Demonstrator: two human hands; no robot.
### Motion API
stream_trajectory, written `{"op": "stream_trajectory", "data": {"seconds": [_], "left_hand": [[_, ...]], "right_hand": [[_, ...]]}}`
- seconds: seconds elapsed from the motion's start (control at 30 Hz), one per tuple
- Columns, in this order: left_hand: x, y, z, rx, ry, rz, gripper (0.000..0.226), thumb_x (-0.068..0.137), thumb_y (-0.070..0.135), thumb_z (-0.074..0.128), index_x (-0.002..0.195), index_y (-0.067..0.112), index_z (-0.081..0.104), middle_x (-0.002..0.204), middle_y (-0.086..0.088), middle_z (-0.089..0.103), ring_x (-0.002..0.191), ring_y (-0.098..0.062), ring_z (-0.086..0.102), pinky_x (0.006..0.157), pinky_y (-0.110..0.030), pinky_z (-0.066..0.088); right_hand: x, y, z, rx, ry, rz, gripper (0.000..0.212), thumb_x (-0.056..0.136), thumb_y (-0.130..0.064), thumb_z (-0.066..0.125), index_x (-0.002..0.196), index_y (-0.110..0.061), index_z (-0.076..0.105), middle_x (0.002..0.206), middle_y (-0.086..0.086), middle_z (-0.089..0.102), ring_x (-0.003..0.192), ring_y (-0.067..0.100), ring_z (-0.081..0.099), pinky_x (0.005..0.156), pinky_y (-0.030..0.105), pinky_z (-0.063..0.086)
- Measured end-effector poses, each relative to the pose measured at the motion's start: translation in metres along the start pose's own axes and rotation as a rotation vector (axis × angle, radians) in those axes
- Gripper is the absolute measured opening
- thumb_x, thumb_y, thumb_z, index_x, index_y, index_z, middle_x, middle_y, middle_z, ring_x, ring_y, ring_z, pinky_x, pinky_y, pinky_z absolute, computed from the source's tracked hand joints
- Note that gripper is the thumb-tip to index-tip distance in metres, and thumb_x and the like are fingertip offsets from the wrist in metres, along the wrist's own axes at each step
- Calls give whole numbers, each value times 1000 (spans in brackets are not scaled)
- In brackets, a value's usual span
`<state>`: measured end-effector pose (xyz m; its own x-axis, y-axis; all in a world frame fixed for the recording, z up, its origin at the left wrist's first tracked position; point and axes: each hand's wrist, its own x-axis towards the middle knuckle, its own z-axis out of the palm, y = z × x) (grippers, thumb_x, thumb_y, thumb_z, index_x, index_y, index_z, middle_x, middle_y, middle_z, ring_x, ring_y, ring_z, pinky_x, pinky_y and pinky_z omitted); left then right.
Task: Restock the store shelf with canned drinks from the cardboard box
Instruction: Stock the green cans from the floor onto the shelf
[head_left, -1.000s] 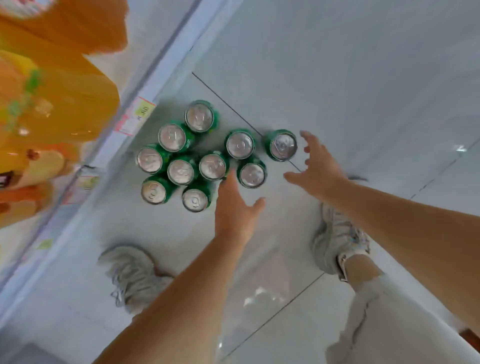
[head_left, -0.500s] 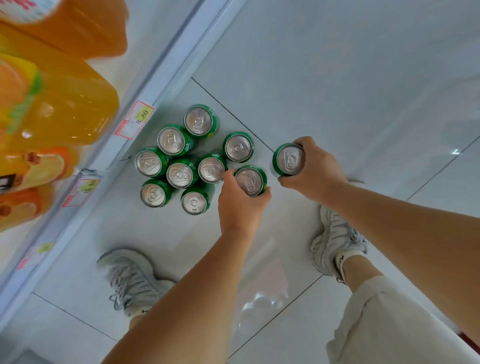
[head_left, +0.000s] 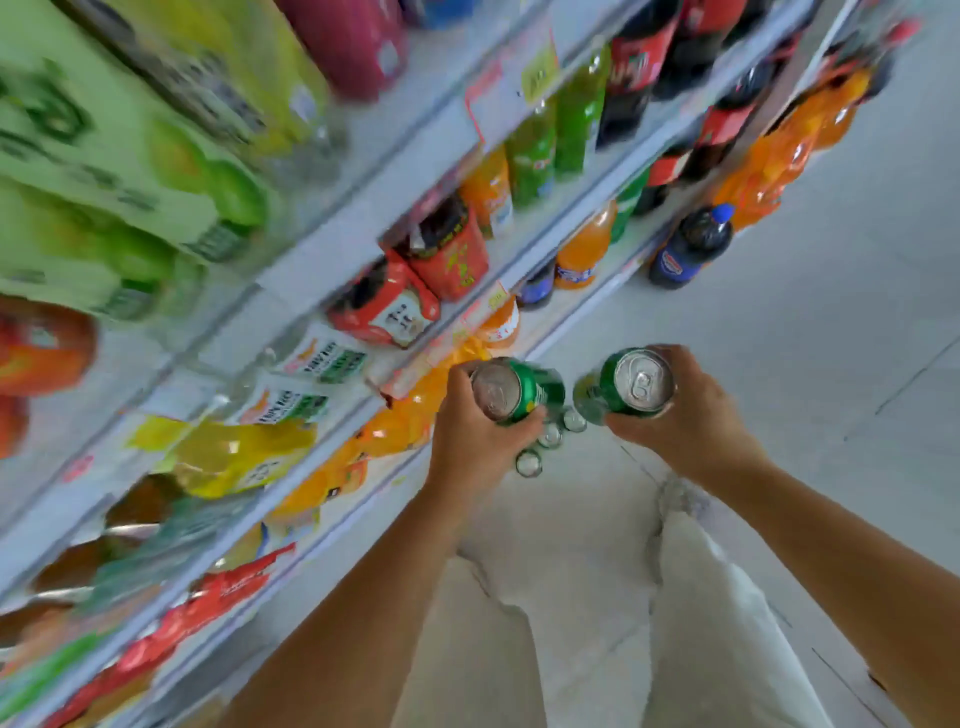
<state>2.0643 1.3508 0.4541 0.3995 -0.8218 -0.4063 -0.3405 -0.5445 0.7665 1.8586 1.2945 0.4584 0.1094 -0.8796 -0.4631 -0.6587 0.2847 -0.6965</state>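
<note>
Trousers (head_left: 717, 623) in a pale fabric are filling the bottom edge. The left hand (head_left: 475, 441) is gripping a green can (head_left: 519, 389) around its side, tilted toward the shelves (head_left: 358, 234). The right hand (head_left: 696, 415) is gripping a second green can (head_left: 636, 384), its top facing the camera. Below the hands, spare cans (head_left: 529, 462) are standing on the floor (head_left: 779, 338). Bottles (head_left: 584, 249) are crowding the blurred shelves at left.

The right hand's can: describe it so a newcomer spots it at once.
Start at the drink shelves on the left, then drop to the two hands over the pale floor. The right hand grips a green can. Unlike the blurred can in the left hand, its silver top shows a clear pull tab.
</note>
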Motion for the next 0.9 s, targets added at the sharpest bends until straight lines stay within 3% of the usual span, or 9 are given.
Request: {"op": "stream_trajectory", "data": {"seconds": [0.07, 0.17, 0.27, 0.37, 0.43, 0.5, 0.6, 0.73, 0.9], "left_hand": [[-22, 47, -51, -47, 47, 63, 65, 59, 44, 84, 110, 30, 47, 100, 10, 65, 90, -7, 66, 80, -36, 57], [-63, 104, -123, -108, 118, 184, 59, 64, 29, 88, 105, 36, 47, 97, 17, 66, 88, 2, 65, 75, -28, 56], [-106, 148, -184, -182, 203, 312, 58, 66, 32, 87, 111, 40, 51, 103, 27, 63, 95, 5, 63, 77, -22, 54], [-143, 181, -232, -257, 319, 420, 56, 58, 49, 79, 107, 47, 53, 104, 28, 63, 97, 5, 62, 77, -12, 48], [-163, 199, -257, -286, 382, 480, 56, 56, 52, 77, 106, 51, 53, 106, 26, 64, 98, 3, 63, 80, -17, 51], [-181, 211, -279, -318, 450, 530, 57, 54, 50, 77, 106, 54, 54, 106, 24, 66, 97, 1, 65, 83, -24, 54], [-204, 221, -311, -353, 537, 581, 54, 52, 46, 76, 98, 63, 53, 97, 31, 66, 87, 6, 66, 69, -13, 52], [-225, 213, -357, -398, 684, 544, 50, 56, 36, 79, 99, 42, 54, 89, 34, 66, 79, 10, 65, 63, -8, 49], [-237, 180, -401, -356, 822, 481, 50, 75, 11, 81, 95, 45, 50, 80, 46, 60, 77, 20, 59, 63, -1, 44]], "right_hand": [[-31, -62, -25, 73, 16, -104, 62, 61, -25, 86, 111, -32, 50, 97, -14, 63, 91, 8, 60, 75, 20, 42], [-73, -145, -53, 205, 6, -266, 58, 62, -23, 88, 105, -36, 52, 98, -18, 64, 89, -12, 58, 69, 6, 40], [-107, -218, -76, 288, -45, -417, 55, 66, -18, 87, 105, -35, 53, 102, -14, 65, 90, -10, 60, 72, 7, 45], [-133, -280, -94, 300, -98, -563, 52, 71, -19, 85, 109, -37, 53, 104, -13, 67, 93, -3, 63, 81, 22, 49], [-149, -316, -102, 313, -118, -659, 57, 67, -21, 87, 111, -35, 55, 103, -14, 69, 94, -2, 64, 81, 19, 50], [-166, -348, -107, 311, -132, -761, 57, 66, -21, 88, 111, -33, 56, 99, -18, 69, 91, -5, 64, 75, 9, 48], [-185, -390, -105, 301, -175, -880, 51, 72, -17, 82, 109, -38, 54, 97, -24, 67, 89, -6, 64, 72, 11, 50], [-199, -448, -87, 266, -202, -969, 49, 70, -26, 83, 107, -42, 55, 101, -22, 66, 93, -7, 62, 78, 15, 48], [-204, -513, -38, 172, -213, -1036, 45, 69, -33, 84, 104, -35, 55, 96, -26, 60, 89, -13, 56, 67, 6, 41]]}}
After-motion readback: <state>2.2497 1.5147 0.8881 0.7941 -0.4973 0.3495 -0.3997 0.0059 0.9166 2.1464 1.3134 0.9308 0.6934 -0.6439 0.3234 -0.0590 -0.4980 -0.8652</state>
